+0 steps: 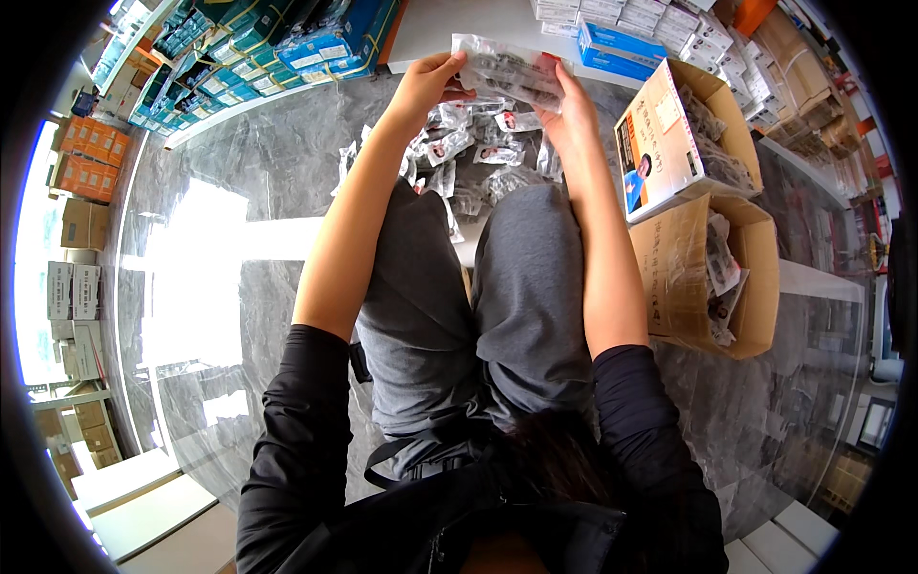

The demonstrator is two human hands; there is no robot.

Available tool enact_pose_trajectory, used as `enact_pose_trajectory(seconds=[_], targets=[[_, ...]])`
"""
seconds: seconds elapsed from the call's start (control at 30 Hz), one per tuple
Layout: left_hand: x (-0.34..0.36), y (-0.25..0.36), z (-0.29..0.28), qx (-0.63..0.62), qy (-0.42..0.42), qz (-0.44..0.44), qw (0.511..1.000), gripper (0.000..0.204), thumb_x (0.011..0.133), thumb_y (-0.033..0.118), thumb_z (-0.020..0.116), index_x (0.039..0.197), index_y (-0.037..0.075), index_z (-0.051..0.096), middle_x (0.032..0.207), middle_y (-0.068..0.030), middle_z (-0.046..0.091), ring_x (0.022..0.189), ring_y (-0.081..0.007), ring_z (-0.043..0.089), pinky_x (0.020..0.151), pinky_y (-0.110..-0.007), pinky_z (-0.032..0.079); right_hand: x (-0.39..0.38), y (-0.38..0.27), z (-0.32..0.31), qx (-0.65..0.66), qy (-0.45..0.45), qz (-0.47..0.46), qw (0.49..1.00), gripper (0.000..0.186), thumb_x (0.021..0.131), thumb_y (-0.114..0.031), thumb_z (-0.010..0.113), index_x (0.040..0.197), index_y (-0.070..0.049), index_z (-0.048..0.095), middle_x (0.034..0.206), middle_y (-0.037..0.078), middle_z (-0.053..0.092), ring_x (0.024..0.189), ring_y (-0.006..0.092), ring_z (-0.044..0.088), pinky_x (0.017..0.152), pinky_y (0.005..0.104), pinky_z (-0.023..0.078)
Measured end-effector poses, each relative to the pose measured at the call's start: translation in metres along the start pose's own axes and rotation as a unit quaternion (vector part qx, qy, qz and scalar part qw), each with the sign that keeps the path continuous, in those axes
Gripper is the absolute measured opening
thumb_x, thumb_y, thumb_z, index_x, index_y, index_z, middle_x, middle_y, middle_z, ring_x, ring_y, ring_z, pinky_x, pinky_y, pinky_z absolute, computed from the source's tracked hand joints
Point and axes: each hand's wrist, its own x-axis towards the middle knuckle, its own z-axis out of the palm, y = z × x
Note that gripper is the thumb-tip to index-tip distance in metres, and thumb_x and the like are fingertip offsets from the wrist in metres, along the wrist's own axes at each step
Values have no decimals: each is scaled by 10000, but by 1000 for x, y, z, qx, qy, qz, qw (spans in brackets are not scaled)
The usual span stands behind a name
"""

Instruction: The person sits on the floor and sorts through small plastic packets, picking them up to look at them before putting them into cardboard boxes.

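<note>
I sit with grey-trousered knees over a grey marble floor [258, 172]. Both arms reach forward, and between my hands I hold up a clear plastic packet [507, 69] with dark contents. My left hand [426, 86] grips its left end. My right hand [572, 107] grips its right end. On the floor just beyond my knees lies a pile of several small clear packets [473, 153] with printed cards inside.
Two open cardboard boxes stand at my right: a printed one [660, 143] and a plain brown one [693, 277], both holding packets. Blue and white cartons [626, 43] are stacked ahead, blue boxes [287, 38] at upper left, orange and white boxes [86, 163] along the left.
</note>
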Motion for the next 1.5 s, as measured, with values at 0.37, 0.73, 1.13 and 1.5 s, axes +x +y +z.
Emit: enact_pose_trajectory(seconds=[0.37,0.73,1.13,1.5], targets=[[2,-2,-3,3,-9,-8,1000,366,878,264,473,1035,-62,528,870,-104,584,768,-172,587,734,-280,514,0,0,-1,7,2,10,1000,251,857,-227,483,1009,-33,525,955,111,582,869,239,568,753,377,475],[0,-1,-5,16,-11,-12,1000,356,883,257,463,1036,-58,525,914,-104,586,822,-179,584,766,-295,508,1,1,-2,13,1,9,1000,263,864,-226,464,1014,-18,522,943,123,586,847,249,580,731,378,486],[-2,-1,-8,23,-13,-10,1000,383,876,291,477,1038,-50,535,839,-103,596,733,-164,602,713,-262,500,4,1,-11,-13,-27,47,998,288,847,-266,496,1003,-31,552,946,106,601,875,207,567,765,297,446],[-1,-2,-9,13,-5,-6,1000,370,871,290,488,1020,-42,553,794,-70,564,683,-148,591,692,-256,506,8,4,-12,3,-31,52,998,291,854,-259,484,1009,-21,548,962,135,599,884,220,573,751,295,455]])
